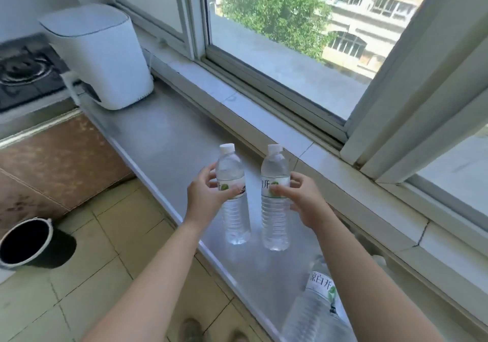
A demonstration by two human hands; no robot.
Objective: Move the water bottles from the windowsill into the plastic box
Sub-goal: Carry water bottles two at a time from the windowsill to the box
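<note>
Hands: left hand wraps one clear capped water bottle; right hand clamps its twin.
Place: both upright over the grey windowsill.
Tip: lift straight, squeeze gently.
Box: unseen.

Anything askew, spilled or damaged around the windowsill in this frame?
One thing: the pale stone ledge under the window frame has a dark crack. No spill shows; both clear plastic water bottles are capped and upright.
</note>
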